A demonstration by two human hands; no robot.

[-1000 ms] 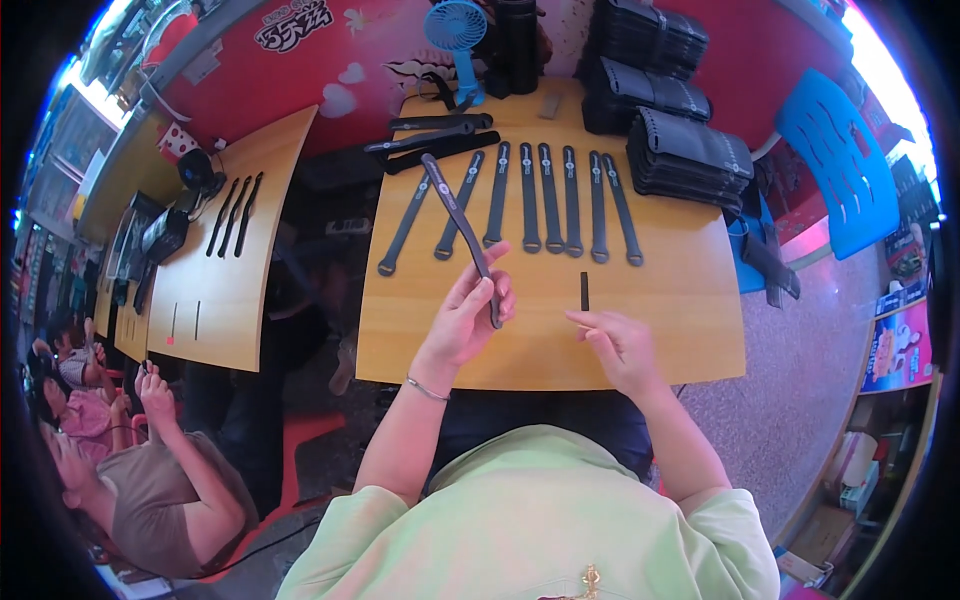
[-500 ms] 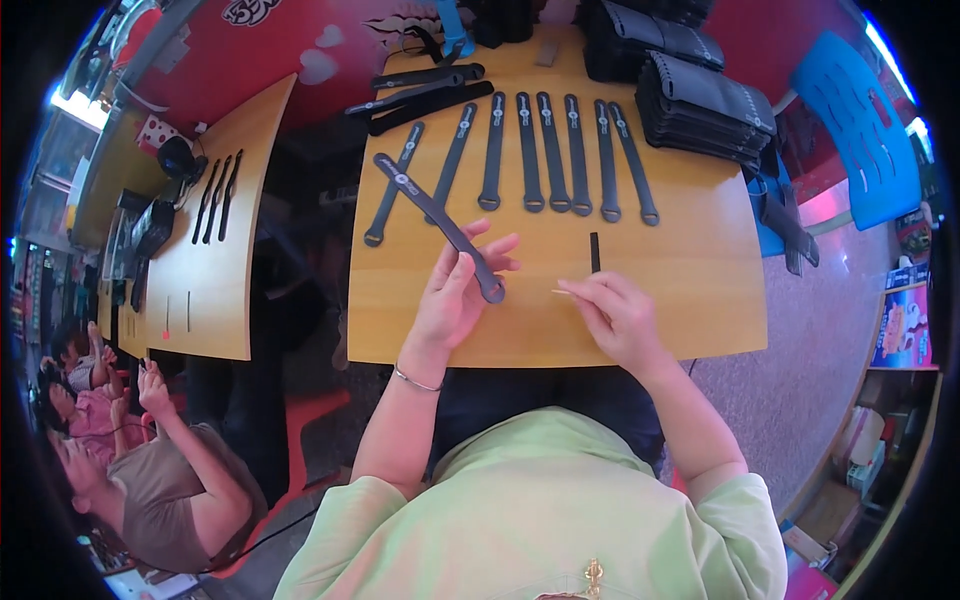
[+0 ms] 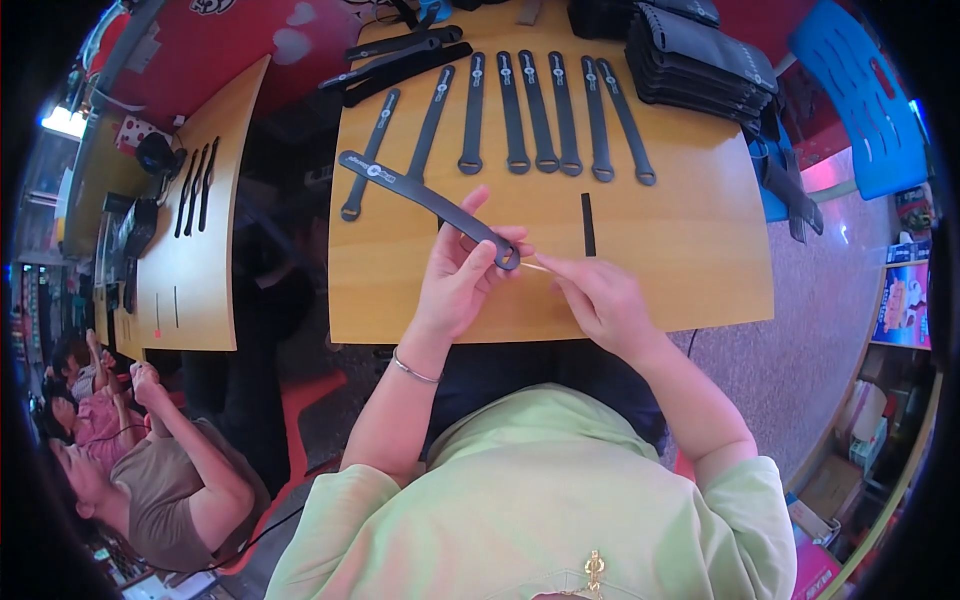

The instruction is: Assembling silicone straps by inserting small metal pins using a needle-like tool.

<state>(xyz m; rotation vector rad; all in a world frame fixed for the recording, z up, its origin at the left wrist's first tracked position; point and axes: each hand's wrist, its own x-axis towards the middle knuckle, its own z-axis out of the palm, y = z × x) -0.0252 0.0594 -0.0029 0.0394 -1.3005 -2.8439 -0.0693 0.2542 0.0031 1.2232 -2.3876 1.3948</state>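
Note:
My left hand (image 3: 452, 285) is closed on a dark grey strap (image 3: 440, 207) with pale printing. The strap slants up to the left, and its rounded end with a small slot sits by my thumb. My right hand (image 3: 608, 305) pinches a thin pale stick (image 3: 534, 267), whose tip is at the slotted end; whether it touches the strap I cannot tell. Beyond my hands, several similar straps lie spread in a row, one of them a grey strap (image 3: 515, 112) near the middle. A short black strip (image 3: 588, 225) lies on the table just past my right hand.
The wooden table (image 3: 690, 240) bears a stack of grey pieces (image 3: 700, 65) at the far right and a pile of dark straps (image 3: 405, 65) at the far left. A blue chair (image 3: 850, 110) stands right. Leftward, a co-worker (image 3: 180, 490) sits near another wooden table (image 3: 212, 290).
The stick in my right hand has come left to the strap's slotted end. My left hand has tilted the strap flatter. The whole view has shifted slightly.

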